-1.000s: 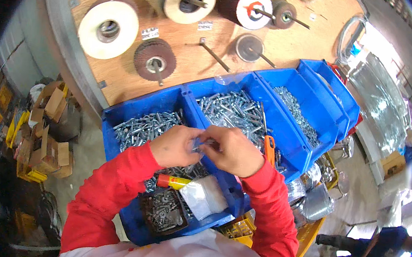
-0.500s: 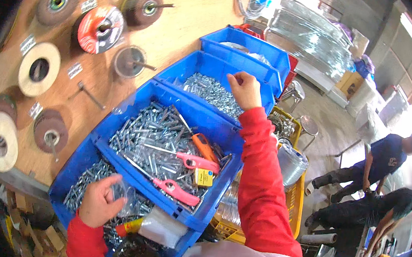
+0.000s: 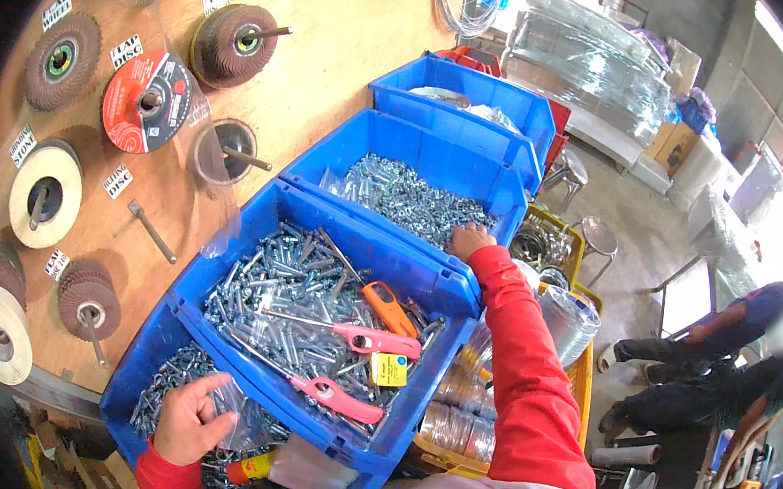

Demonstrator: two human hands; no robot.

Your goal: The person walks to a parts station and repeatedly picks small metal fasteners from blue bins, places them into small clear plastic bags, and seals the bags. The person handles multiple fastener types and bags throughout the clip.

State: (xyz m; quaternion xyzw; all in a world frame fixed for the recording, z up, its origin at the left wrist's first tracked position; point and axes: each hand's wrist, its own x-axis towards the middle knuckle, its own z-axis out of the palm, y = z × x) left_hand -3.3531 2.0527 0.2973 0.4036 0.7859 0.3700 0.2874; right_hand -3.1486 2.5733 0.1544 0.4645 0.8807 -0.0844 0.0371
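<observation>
Head view: left hand (image 3: 191, 418) pinching clear bag (image 3: 238, 418) over near bin (image 3: 129, 379), bag looks barely filled; right hand (image 3: 469, 241) reaching far bin's (image 3: 438, 155) screws (image 3: 405, 199), grip hidden.

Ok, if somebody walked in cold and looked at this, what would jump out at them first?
Probably the row of bright blue bins heaped with shiny screws and bolts, the middle one with pink and orange gas lighters lying on top. The right hand reaches into the farther bin, while the left hand grips a clear plastic bag over the nearest one. On the left, a wooden board carries grinding discs on pegs.
</observation>
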